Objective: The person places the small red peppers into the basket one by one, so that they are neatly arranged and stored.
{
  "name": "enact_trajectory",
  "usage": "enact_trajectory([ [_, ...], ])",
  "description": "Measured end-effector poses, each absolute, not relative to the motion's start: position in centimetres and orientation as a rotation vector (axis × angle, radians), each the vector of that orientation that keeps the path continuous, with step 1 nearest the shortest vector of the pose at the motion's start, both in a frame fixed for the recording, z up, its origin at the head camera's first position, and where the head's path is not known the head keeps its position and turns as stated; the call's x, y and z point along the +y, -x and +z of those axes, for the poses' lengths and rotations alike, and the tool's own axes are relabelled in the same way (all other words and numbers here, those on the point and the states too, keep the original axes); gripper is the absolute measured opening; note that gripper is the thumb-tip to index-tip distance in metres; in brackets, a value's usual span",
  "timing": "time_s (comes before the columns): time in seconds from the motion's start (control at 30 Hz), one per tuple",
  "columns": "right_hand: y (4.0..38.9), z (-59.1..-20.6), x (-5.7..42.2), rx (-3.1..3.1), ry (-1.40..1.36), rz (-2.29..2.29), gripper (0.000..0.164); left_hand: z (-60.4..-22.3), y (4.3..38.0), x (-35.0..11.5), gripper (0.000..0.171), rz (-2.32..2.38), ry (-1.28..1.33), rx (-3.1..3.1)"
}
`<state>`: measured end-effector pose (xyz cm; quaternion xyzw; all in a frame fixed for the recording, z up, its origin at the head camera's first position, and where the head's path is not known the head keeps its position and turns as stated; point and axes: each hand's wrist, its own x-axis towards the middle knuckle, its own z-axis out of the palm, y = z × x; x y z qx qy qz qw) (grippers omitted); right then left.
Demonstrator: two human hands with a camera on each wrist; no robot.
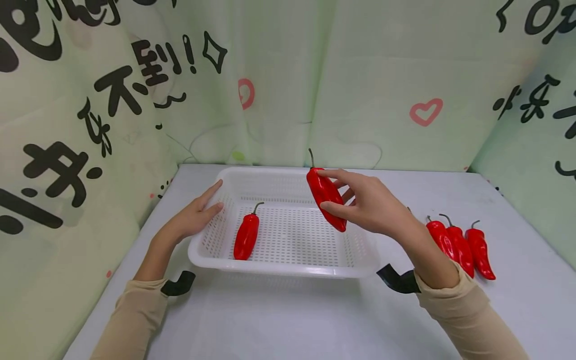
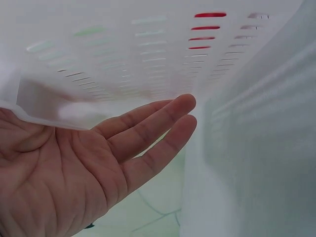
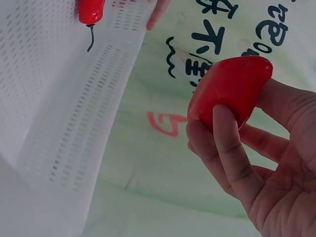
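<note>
My right hand point(image 1: 366, 202) holds a red chili pepper point(image 1: 325, 196) between thumb and fingers, stem up, over the right part of a white plastic basket point(image 1: 288, 270). The right wrist view shows the same pepper point(image 3: 227, 91) with fingertips against its side. Inside the basket at the left lies another red pepper point(image 1: 247, 236), its stem pointing away from me. My left hand point(image 1: 191, 216) is at the basket's left side, thumb near the rim. In the left wrist view its fingers point(image 2: 153, 133) extend fairly straight beneath the slotted wall; the thumb is hidden there.
Several red peppers point(image 1: 460, 246) lie on the white table point(image 1: 279, 320) right of the basket, partly behind my right forearm. A pale green curtain point(image 1: 360, 100) with black lettering and pink hearts surrounds the table's back and sides.
</note>
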<state>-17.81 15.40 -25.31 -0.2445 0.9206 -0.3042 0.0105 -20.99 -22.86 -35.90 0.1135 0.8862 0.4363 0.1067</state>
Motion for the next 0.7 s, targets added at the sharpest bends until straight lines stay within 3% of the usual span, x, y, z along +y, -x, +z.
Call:
enact_trajectory([
  [0.7,19.8,-25.3,11.3,2.776,0.822,-0.955,0.063,-36.0,21.1,-22.9,0.071,1.282,-0.341,2.624],
])
